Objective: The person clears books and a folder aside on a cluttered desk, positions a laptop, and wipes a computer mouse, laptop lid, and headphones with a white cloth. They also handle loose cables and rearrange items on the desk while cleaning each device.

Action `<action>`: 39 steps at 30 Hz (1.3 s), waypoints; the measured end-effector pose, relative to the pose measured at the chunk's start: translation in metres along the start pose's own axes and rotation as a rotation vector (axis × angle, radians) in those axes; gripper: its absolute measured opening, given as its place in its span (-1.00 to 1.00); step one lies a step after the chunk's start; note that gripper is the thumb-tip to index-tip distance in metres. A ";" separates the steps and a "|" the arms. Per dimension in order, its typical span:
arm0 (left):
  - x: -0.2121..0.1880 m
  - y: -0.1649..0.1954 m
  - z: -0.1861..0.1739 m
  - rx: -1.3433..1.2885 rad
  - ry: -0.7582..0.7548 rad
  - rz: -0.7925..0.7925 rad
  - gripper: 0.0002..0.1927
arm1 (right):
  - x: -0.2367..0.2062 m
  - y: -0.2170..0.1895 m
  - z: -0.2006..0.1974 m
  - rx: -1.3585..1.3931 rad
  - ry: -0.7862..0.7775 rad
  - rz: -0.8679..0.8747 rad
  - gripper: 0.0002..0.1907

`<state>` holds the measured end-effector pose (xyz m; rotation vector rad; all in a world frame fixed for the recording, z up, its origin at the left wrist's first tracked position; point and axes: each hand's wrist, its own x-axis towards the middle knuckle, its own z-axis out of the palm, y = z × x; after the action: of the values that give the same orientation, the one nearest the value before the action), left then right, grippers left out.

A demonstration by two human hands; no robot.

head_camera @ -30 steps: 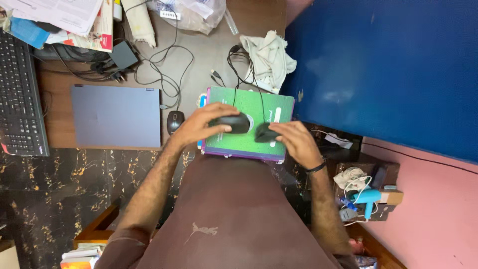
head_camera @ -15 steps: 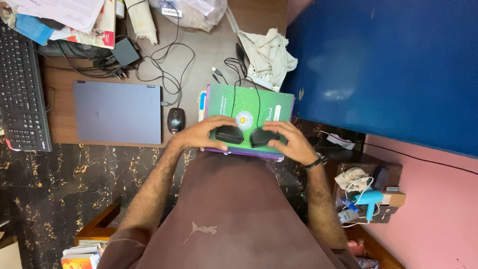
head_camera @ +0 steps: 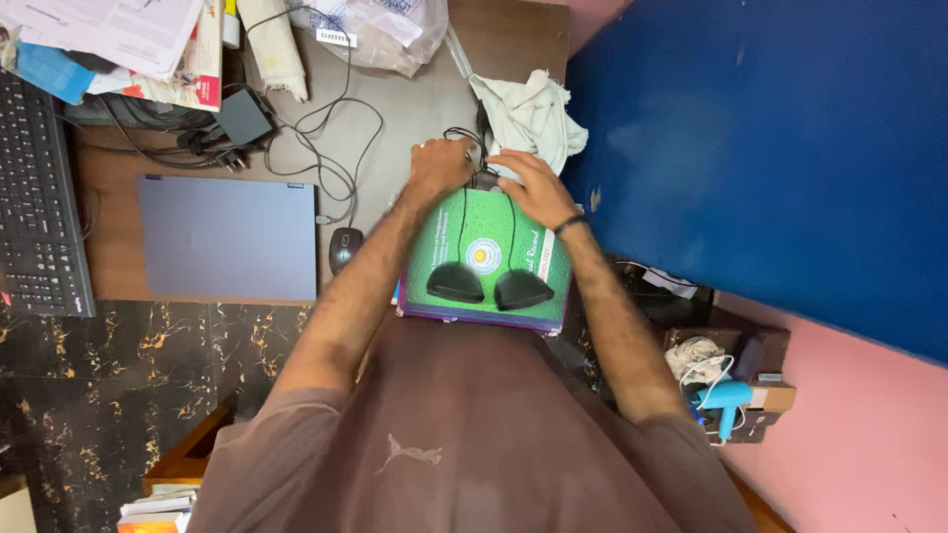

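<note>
Two rounded black speakers (head_camera: 489, 285), glossy book (head_camera: 484, 212)

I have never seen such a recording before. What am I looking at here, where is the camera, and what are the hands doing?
The camera sits on a person's head and looks down, so you see their own arms. On the desk lies a green book with two small black speakers resting on it. Both hands are beyond the book's far edge: the left hand and the right hand handle the thin black cables. Nearby lie a closed laptop, a mouse, a keyboard and a white cloth.
</note>
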<state>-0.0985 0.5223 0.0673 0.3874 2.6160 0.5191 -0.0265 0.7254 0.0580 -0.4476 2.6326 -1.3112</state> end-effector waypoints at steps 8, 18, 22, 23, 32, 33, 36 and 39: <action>0.034 -0.025 -0.006 -0.952 -0.002 0.268 -0.70 | 0.049 0.036 0.022 0.383 -0.048 0.071 -0.49; 0.043 -0.060 -0.068 -1.890 -0.030 -0.082 -0.55 | 0.039 0.034 0.009 0.933 0.275 0.452 -0.51; 0.034 -0.077 -0.087 -0.985 0.120 0.008 -0.57 | 0.029 0.026 -0.007 0.956 0.337 0.368 -0.47; 0.031 -0.080 -0.090 -0.671 0.173 0.054 -0.57 | 0.026 0.025 -0.012 0.921 0.331 0.341 -0.46; 0.014 -0.090 -0.126 0.094 0.735 0.360 -0.74 | 0.005 0.030 -0.021 0.822 0.375 0.352 -0.40; 0.013 -0.087 -0.126 0.075 0.703 0.371 -0.75 | 0.005 0.032 -0.019 0.803 0.376 0.366 -0.39; 0.012 -0.079 -0.123 0.055 0.519 0.395 -0.74 | 0.004 0.034 -0.016 0.830 0.343 0.419 -0.42; 0.012 -0.069 -0.111 0.070 0.199 0.383 -0.76 | 0.003 0.034 -0.013 0.836 0.269 0.409 -0.44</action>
<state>-0.1737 0.4323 0.1266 0.9133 2.7656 0.6170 -0.0396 0.7539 0.0386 0.3860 1.8978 -2.1973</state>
